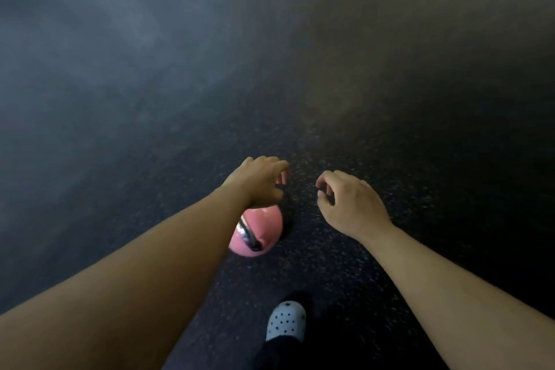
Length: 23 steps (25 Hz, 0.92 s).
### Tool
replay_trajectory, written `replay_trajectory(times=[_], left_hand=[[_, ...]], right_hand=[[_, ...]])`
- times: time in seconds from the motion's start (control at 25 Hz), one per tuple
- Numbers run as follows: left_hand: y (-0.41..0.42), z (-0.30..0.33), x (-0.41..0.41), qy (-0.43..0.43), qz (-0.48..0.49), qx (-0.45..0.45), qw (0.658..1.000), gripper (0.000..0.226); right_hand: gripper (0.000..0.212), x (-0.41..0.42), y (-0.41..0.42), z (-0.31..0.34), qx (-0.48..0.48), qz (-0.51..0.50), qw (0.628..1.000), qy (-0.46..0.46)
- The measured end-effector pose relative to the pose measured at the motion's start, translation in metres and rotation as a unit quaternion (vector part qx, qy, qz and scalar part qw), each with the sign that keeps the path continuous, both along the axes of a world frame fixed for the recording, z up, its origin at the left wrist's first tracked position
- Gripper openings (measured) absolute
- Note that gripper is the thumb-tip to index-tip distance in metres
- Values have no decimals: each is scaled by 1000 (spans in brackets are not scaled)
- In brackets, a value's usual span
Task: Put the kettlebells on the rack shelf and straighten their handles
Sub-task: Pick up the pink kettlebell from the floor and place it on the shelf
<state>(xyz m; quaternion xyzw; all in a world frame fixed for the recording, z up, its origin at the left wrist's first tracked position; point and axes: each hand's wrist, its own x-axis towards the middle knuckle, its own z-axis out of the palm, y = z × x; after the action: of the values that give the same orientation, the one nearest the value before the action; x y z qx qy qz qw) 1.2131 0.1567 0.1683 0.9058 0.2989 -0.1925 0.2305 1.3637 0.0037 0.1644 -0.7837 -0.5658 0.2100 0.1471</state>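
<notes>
Kettlebell (264, 230), pink with a shiny metal handle (248, 234), sits on the dark speckled floor (345, 264), partly hidden under the left forearm. Left hand (259, 182) hangs just above and beyond it, fingers curled loosely downward, grip released and holding nothing. Right hand (348, 201) hovers beside it, apart from the weight, fingers bent with thumb near forefinger, empty too. Down below, a pale perforated clog (286, 321) stands on the floor.
</notes>
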Motion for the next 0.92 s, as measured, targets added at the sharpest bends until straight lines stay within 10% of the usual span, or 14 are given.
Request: replay_trajectory(times=[0.44,0.68,0.92], left_hand=[[86,-140,-127,205,-137,137,959,84],[80,-188,-110,145,-191,74,968,42],[33,-157,-54,134,-168,-65,974,9]], right_hand=[[39,-158,75,-153,-196,40,974,108],[20,-180,71,-207,-220,-81,928,290],[19,-102,13,-176,-174,-108,948,245]])
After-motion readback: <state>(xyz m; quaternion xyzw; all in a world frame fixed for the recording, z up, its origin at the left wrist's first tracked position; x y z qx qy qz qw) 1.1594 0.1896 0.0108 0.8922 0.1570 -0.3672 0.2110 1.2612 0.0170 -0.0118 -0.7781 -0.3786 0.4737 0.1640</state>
